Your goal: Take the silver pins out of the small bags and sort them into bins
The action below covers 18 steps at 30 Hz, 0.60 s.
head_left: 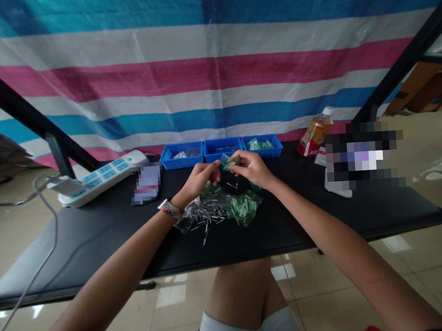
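Both hands raised together over the black table (98,238): left hand (203,179) pinched at the fingertips beside a small green piece (229,161), that piece clamped in the fingers of the right hand (251,167). Directly below at 6 o'clock, heaps of green pieces (244,206) and metal pins (209,217) on clear bags; at 12 o'clock, three blue bins (222,149) side by side, clear bags in the left, thin pins in the middle, green pieces in the right. At 2 o'clock a bottle (314,135) with a red-and-yellow label, lettering too small to read; at 9 o'clock a white power strip (102,178).
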### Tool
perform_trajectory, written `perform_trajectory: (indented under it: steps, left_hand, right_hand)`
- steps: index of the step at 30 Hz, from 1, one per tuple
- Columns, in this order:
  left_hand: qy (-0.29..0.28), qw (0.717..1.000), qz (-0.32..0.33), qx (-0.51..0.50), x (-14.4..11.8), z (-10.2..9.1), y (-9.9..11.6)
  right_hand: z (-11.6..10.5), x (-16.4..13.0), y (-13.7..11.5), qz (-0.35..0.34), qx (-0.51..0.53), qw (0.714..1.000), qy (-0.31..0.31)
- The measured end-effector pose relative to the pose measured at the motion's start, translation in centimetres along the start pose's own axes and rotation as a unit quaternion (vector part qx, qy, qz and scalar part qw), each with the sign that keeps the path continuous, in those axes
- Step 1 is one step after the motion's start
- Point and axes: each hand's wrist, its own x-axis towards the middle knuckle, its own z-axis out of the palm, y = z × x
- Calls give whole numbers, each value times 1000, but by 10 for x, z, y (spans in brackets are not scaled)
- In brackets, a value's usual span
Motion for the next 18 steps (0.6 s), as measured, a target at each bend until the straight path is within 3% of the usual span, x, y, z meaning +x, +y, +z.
perform_trajectory:
  steps: [4,7,12,15,18]
  left_hand:
    - [-11,998,-34,-56,-1,2,3]
    - [2,999,-24,-48,-1,2,3]
    - [37,997,7,-71,1,-2,1]
    - [51,997,26,-55,2,-3,0]
    - [39,998,30,-37,2,-2,0]
  right_hand:
    - [3,-3,-2,-142,-124,982,10]
    - [3,-5,-5,-174,-143,974,11]
    - [0,-5,-13,-46,-20,999,-6]
    - [2,-4,-15,37,76,996,13]
    - [7,-3,-10,83,93,992,20]
